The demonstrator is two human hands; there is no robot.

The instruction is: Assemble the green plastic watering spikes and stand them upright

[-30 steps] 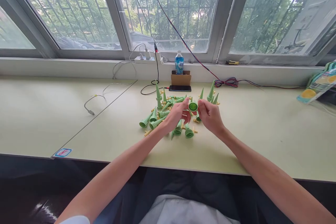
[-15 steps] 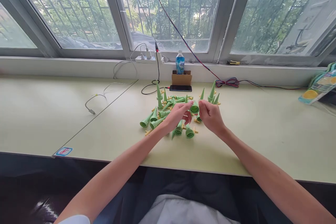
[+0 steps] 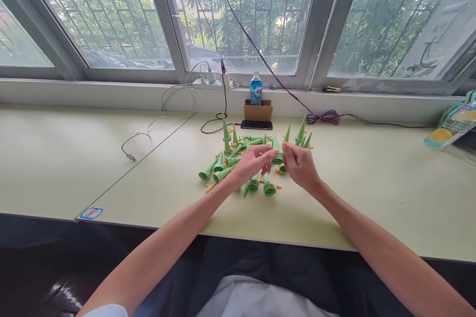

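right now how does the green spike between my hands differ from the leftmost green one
The green spike between your left hand and right hand points up; the leftmost green spike lies on its side. The first has both hands close about it; the leftmost lies clear of them. Both are tapered, with open bases.

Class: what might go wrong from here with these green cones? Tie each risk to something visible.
The green cone between the left hand and right hand shows both tip and base; this slight-looking hold might slip.
A bump from the right hand might topple the upright cone beyond it.
A cone on its side might roll if nudged.
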